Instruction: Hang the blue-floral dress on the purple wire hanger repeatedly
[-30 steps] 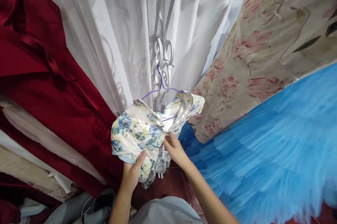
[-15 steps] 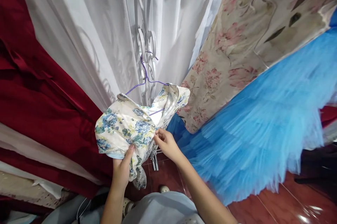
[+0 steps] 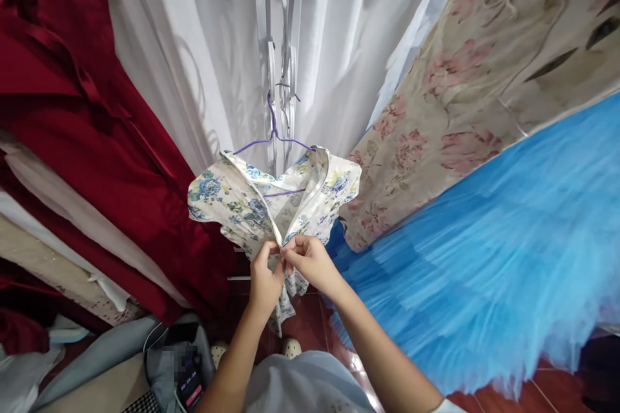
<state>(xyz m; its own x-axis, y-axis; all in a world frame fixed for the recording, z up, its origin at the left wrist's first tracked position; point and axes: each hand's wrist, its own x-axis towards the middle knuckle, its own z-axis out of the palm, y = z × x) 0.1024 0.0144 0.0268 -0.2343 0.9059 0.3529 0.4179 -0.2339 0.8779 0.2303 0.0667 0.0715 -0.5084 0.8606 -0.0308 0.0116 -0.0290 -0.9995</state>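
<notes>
A white dress with blue flowers (image 3: 237, 206) hangs on a purple wire hanger (image 3: 274, 132). The hanger's hook is caught on a white stand (image 3: 272, 77). The garment's opening forms a V, and both my hands meet at its lower point. My left hand (image 3: 266, 277) is closed, pinching the left edge of the opening. My right hand (image 3: 310, 261) is closed too, its fingertips pinching the fabric right beside the left ones. Whether a zip pull or button is between the fingers is hidden.
White curtains (image 3: 217, 44) hang behind the stand. Dark red cloth (image 3: 121, 161) hangs on the left. A floral beige garment (image 3: 416, 122) and a blue tulle skirt (image 3: 460, 258) are on the right. A phone (image 3: 190, 381) lies low on the left, above a red tiled floor (image 3: 310, 319).
My left hand has moved up and right from the garment's side to the V of its opening, beside my right hand. The dress now faces me more squarely, its opening spread.
</notes>
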